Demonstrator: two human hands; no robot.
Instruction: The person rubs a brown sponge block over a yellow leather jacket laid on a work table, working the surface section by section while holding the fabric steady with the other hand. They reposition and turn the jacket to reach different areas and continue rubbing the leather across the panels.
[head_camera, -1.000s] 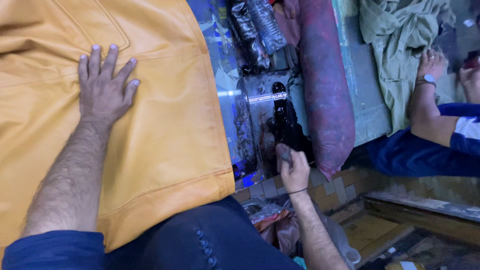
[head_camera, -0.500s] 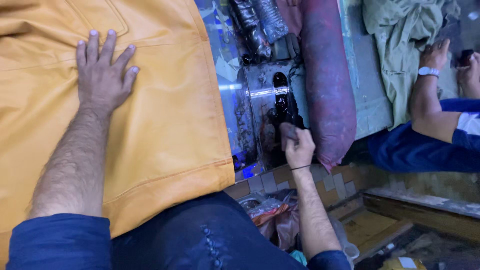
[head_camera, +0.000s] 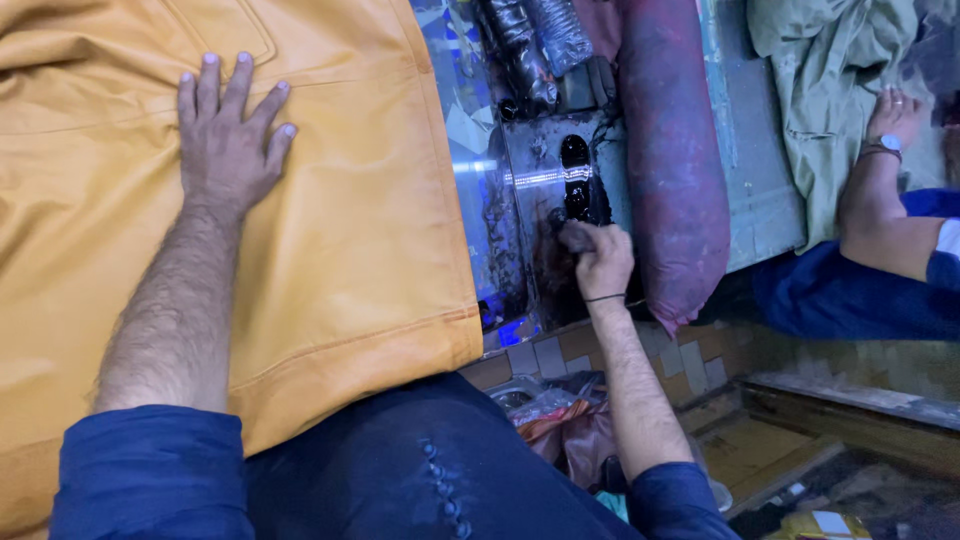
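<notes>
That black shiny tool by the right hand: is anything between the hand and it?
Nothing visible. The right hand is closed at the near end of the black tool, so nothing separates them. The red padded roll lies just beside them, to the right. The left hand rests flat on the yellow leather.

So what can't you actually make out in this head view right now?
- Black tool: its lower end is hidden inside the right hand.
- Yellow leather garment: cut off at the top and left edges.
- Left hand: lies flat on the garment, covering it there.
- Other person's arm: body beyond the right edge.
</notes>
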